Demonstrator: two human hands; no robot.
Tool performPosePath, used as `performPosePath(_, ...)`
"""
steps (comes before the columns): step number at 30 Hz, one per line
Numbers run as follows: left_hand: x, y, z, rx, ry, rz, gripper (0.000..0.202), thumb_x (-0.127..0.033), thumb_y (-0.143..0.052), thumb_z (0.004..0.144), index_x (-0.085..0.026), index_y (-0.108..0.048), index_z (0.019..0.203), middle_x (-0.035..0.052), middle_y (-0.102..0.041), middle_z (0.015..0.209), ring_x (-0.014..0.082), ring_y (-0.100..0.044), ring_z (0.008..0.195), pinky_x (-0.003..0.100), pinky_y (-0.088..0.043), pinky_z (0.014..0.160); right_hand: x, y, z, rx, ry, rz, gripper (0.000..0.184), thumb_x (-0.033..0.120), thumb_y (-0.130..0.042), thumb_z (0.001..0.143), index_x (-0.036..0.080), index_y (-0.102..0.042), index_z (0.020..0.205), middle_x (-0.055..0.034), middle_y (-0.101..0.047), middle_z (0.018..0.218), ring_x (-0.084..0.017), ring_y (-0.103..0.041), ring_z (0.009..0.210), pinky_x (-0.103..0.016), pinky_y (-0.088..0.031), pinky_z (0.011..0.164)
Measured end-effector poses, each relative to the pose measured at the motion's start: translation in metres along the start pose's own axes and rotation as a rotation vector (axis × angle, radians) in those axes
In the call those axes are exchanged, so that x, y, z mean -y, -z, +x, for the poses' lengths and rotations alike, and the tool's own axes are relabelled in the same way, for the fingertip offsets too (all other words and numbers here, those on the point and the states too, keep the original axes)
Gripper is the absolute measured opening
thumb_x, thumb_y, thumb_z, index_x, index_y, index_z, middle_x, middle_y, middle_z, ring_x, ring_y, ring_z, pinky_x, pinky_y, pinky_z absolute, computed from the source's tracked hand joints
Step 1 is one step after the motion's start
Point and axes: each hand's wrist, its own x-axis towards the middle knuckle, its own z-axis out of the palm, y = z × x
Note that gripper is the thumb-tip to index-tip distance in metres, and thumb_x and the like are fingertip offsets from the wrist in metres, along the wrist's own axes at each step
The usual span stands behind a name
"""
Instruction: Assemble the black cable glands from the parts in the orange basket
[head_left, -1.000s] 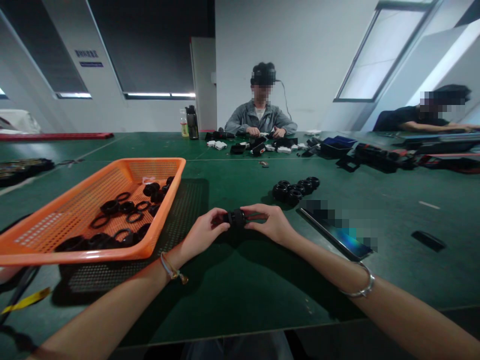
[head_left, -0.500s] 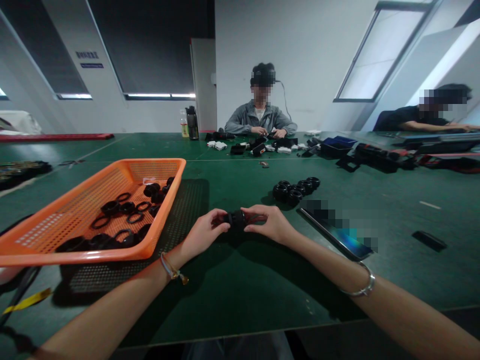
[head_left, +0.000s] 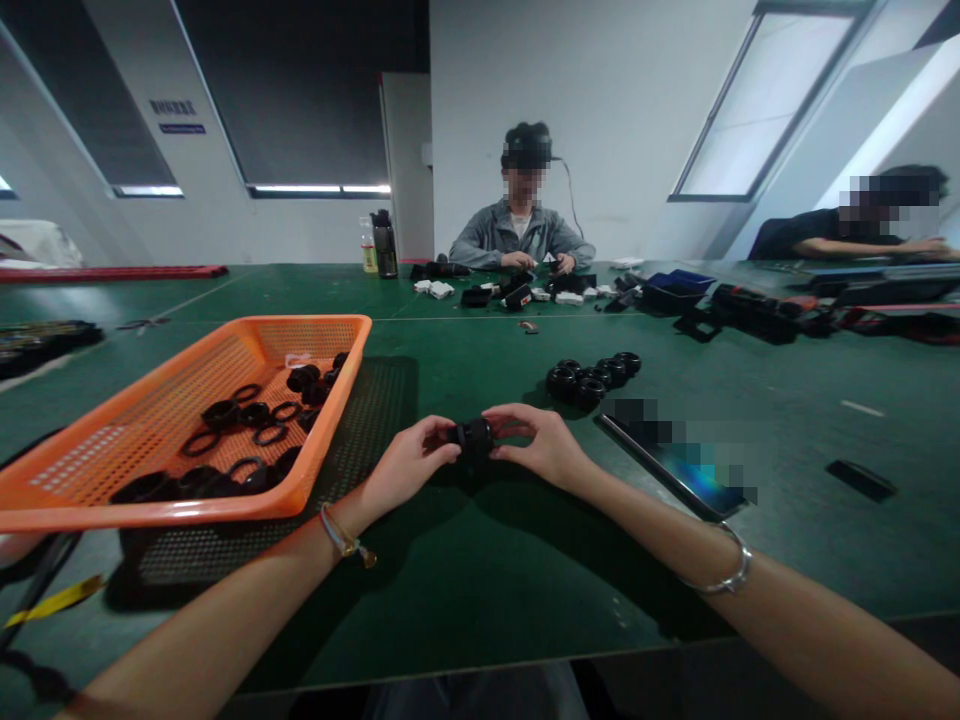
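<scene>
Together, the left hand (head_left: 411, 458) and right hand (head_left: 551, 446) angle inward over the green table (head_left: 457, 590), the thumb and fingers of each pinching one end of a stubby, round black part (head_left: 474, 438) between them, its finer details too dark to tell.

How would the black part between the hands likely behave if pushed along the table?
The black part looks rounded, so it may roll. Its shape looks unbent between the left hand and right hand, so it's probably stiff.
</scene>
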Motion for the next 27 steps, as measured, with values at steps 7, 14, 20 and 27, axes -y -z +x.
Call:
performPosePath(7, 0.0005, 0.0001, 0.0000, 0.007, 0.002, -0.005, 0.023, -0.019, -0.058, 0.068, -0.015, -0.054, 0.091, 0.0029, -0.060, 0.085, 0.0163, -0.060, 0.078, 0.032, -0.049, 0.075, -0.0013, 0.0000, 0.0000, -0.010, -0.017, 0.008, 0.040, 0.011, -0.071, 0.056, 0.017, -0.067, 0.096, -0.0060, -0.068, 0.094, -0.018, -0.066, 0.081, -0.036, -0.053, 0.082)
performPosePath(14, 0.0014, 0.0016, -0.0004, 0.017, -0.012, -0.008, 0.024, -0.020, -0.058, 0.068, -0.016, -0.054, 0.092, 0.0031, -0.060, 0.087, 0.0166, -0.059, 0.081, 0.033, -0.048, 0.077, -0.0014, 0.0002, 0.0001, -0.004, -0.040, -0.026, 0.040, 0.017, -0.072, 0.058, 0.015, -0.067, 0.098, -0.0069, -0.069, 0.090, -0.019, -0.066, 0.079, -0.037, -0.054, 0.080)
performPosePath(20, 0.0036, 0.0014, 0.0010, 0.013, -0.002, -0.039, 0.026, -0.023, -0.059, 0.067, -0.015, -0.054, 0.092, 0.0017, -0.058, 0.083, 0.0157, -0.058, 0.074, 0.034, -0.048, 0.075, -0.0006, 0.0019, 0.0002, 0.019, -0.047, -0.065, 0.040, 0.022, -0.070, 0.062, 0.013, -0.066, 0.101, -0.0076, -0.068, 0.090, -0.019, -0.066, 0.079, -0.037, -0.053, 0.080)
performPosePath(27, 0.0052, -0.0008, 0.0036, 0.016, 0.053, -0.139, 0.028, -0.025, -0.059, 0.066, -0.015, -0.053, 0.091, 0.0000, -0.056, 0.080, 0.0142, -0.059, 0.070, 0.032, -0.048, 0.072, -0.0063, 0.0042, 0.0018, 0.081, -0.025, -0.035, 0.038, 0.023, -0.065, 0.068, 0.017, -0.064, 0.106, -0.0069, -0.064, 0.096, -0.019, -0.063, 0.085, -0.037, -0.052, 0.079)
